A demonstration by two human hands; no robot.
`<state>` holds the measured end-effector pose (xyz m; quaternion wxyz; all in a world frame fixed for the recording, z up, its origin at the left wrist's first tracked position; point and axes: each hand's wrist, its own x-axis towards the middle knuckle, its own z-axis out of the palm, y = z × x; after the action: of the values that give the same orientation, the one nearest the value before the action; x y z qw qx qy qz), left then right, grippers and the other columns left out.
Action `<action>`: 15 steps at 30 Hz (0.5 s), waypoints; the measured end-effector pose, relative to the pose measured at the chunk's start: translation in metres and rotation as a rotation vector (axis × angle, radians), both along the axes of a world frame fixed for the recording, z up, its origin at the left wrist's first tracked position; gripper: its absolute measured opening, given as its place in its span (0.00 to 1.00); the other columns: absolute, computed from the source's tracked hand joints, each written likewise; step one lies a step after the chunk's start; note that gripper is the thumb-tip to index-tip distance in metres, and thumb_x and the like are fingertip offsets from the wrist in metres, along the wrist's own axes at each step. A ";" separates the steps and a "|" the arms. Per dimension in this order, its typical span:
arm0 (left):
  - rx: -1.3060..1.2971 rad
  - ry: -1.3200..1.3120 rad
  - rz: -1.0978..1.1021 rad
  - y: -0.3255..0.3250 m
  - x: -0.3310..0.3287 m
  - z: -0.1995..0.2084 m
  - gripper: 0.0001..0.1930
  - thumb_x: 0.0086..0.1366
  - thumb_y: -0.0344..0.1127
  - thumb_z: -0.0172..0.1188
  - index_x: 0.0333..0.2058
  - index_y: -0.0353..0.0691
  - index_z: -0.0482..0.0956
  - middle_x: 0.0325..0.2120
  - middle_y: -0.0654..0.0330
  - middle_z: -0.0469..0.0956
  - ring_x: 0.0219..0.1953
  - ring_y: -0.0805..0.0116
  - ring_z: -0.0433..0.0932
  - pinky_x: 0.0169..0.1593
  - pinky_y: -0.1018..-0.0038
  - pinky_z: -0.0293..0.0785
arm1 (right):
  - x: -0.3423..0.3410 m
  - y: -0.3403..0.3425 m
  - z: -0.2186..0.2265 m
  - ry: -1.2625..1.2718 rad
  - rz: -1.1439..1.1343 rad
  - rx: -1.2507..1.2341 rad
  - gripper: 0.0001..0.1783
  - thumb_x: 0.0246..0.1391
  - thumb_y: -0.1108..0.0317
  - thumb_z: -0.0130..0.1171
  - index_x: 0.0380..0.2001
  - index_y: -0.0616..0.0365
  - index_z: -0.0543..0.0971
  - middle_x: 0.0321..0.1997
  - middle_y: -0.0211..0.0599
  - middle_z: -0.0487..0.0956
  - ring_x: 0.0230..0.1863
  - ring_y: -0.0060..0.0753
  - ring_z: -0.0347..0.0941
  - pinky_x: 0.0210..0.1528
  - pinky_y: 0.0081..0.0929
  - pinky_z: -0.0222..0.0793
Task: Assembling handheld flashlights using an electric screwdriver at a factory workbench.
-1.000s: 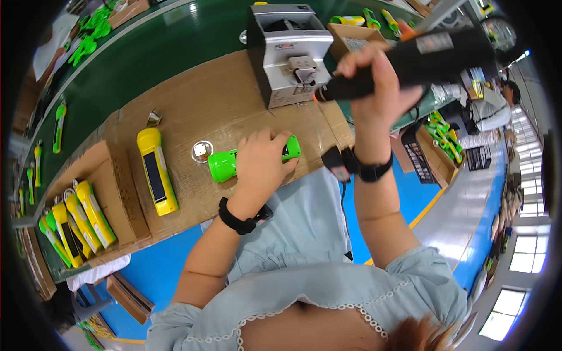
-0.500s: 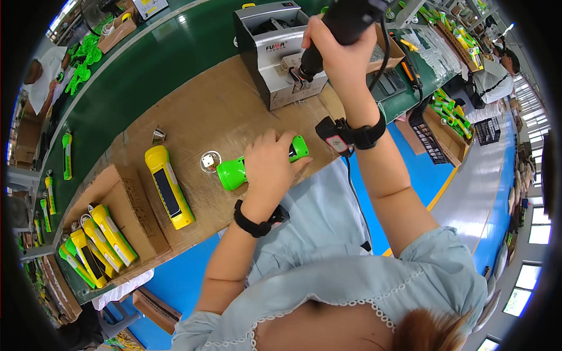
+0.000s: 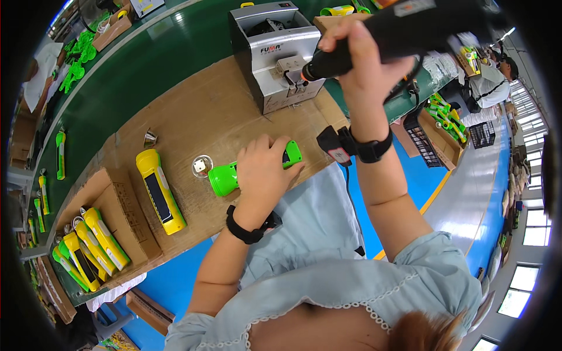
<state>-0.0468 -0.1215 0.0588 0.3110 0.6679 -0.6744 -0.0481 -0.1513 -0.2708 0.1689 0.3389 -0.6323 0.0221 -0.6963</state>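
My left hand [image 3: 261,174] is closed round a green flashlight [image 3: 222,179], which lies on its side on a brown cardboard sheet [image 3: 193,126]. Its wide head sticks out to the left of my fingers. Raised at the upper right, my right hand [image 3: 367,65] grips a black electric screwdriver [image 3: 404,34], tilted nearly level. The tool's tip is near the front of a grey screw feeder [image 3: 275,52]; whether they touch I cannot tell. Beside the flashlight's head lies a clear round lens piece [image 3: 202,166]. A yellow flashlight [image 3: 160,191] with a dark panel lies farther left.
A small silver reflector cup [image 3: 150,138] lies behind the yellow flashlight. At the left, a cardboard box [image 3: 126,205] stands by several yellow and green flashlights [image 3: 105,237]. More flashlights lie along the green bench [image 3: 146,64]. A black crate [image 3: 422,137] is at the right; other people work farther off.
The screwdriver has swung from steep to nearly level, its rear end moving right, and my right hand has shifted right with it. My left hand still holds the flashlight in nearly the same place.
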 end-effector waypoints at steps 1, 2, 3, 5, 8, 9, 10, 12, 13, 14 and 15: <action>0.001 -0.005 0.001 -0.001 -0.001 0.001 0.21 0.41 0.46 0.71 0.36 0.48 0.79 0.27 0.61 0.73 0.33 0.59 0.73 0.37 0.65 0.67 | 0.001 -0.011 -0.006 0.062 -0.066 -0.007 0.07 0.52 0.74 0.54 0.31 0.70 0.71 0.22 0.43 0.75 0.21 0.35 0.73 0.26 0.31 0.72; 0.005 -0.012 0.011 0.000 -0.001 0.001 0.21 0.41 0.45 0.71 0.36 0.48 0.79 0.27 0.61 0.73 0.33 0.59 0.73 0.37 0.65 0.67 | 0.007 -0.015 -0.009 0.123 -0.124 -0.011 0.07 0.52 0.74 0.54 0.32 0.70 0.71 0.22 0.43 0.75 0.21 0.35 0.73 0.26 0.30 0.72; 0.006 -0.013 0.015 -0.001 0.000 0.000 0.21 0.41 0.45 0.71 0.36 0.48 0.79 0.27 0.61 0.73 0.33 0.59 0.73 0.37 0.65 0.67 | 0.011 -0.017 -0.011 0.148 -0.132 0.040 0.09 0.52 0.75 0.53 0.36 0.69 0.70 0.22 0.42 0.74 0.20 0.34 0.72 0.25 0.29 0.71; 0.000 -0.012 0.007 0.000 -0.001 0.000 0.21 0.41 0.45 0.71 0.36 0.48 0.79 0.27 0.61 0.73 0.33 0.60 0.73 0.37 0.65 0.67 | 0.024 -0.009 -0.001 0.049 -0.171 0.270 0.14 0.47 0.78 0.60 0.35 0.61 0.67 0.19 0.30 0.72 0.18 0.21 0.70 0.21 0.20 0.67; -0.019 0.020 -0.003 0.000 0.001 -0.002 0.21 0.41 0.44 0.71 0.36 0.48 0.79 0.28 0.61 0.74 0.33 0.60 0.74 0.37 0.65 0.67 | 0.023 -0.014 0.001 0.118 -0.132 0.319 0.14 0.47 0.78 0.60 0.36 0.62 0.67 0.20 0.31 0.73 0.18 0.22 0.70 0.20 0.21 0.67; -0.018 0.018 -0.004 0.000 0.001 -0.002 0.21 0.41 0.44 0.71 0.36 0.48 0.79 0.28 0.61 0.74 0.33 0.60 0.74 0.37 0.65 0.67 | 0.023 -0.008 -0.001 0.102 -0.109 0.344 0.14 0.47 0.78 0.60 0.36 0.63 0.67 0.20 0.33 0.73 0.18 0.23 0.71 0.20 0.21 0.67; -0.015 0.018 0.000 0.001 0.001 -0.003 0.20 0.41 0.43 0.70 0.36 0.48 0.78 0.29 0.61 0.74 0.34 0.59 0.74 0.38 0.65 0.67 | 0.021 0.001 -0.001 0.101 -0.110 0.346 0.14 0.47 0.78 0.60 0.36 0.63 0.67 0.20 0.33 0.73 0.18 0.23 0.71 0.20 0.21 0.67; -0.010 0.020 0.000 0.001 0.000 -0.004 0.20 0.41 0.42 0.70 0.36 0.47 0.78 0.29 0.61 0.74 0.34 0.59 0.74 0.38 0.65 0.67 | 0.009 0.019 -0.002 0.129 -0.067 0.436 0.16 0.47 0.77 0.60 0.39 0.63 0.67 0.21 0.34 0.74 0.18 0.25 0.71 0.21 0.22 0.68; -0.036 0.026 -0.003 0.001 0.001 -0.005 0.20 0.42 0.42 0.70 0.36 0.47 0.78 0.30 0.61 0.74 0.34 0.59 0.74 0.38 0.65 0.67 | 0.001 0.026 -0.006 0.121 0.064 0.415 0.23 0.47 0.76 0.61 0.48 0.63 0.67 0.22 0.37 0.75 0.19 0.27 0.72 0.23 0.23 0.70; -0.060 0.034 -0.006 0.002 0.000 -0.006 0.20 0.42 0.42 0.70 0.36 0.47 0.78 0.30 0.61 0.74 0.35 0.59 0.74 0.38 0.65 0.67 | -0.003 0.033 -0.004 0.191 0.097 0.271 0.21 0.51 0.76 0.53 0.49 0.67 0.63 0.21 0.42 0.73 0.19 0.33 0.71 0.24 0.28 0.69; -0.054 0.039 -0.003 0.002 0.000 -0.006 0.20 0.42 0.42 0.70 0.36 0.47 0.78 0.30 0.61 0.74 0.35 0.59 0.74 0.38 0.65 0.67 | -0.008 0.040 -0.007 0.159 0.161 0.283 0.24 0.51 0.76 0.52 0.51 0.66 0.61 0.21 0.42 0.72 0.19 0.32 0.70 0.25 0.28 0.69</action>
<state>-0.0468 -0.1196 0.0525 0.3418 0.6572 -0.6704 -0.0433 -0.1589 -0.2307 0.1615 0.4765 -0.6309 0.0956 -0.6048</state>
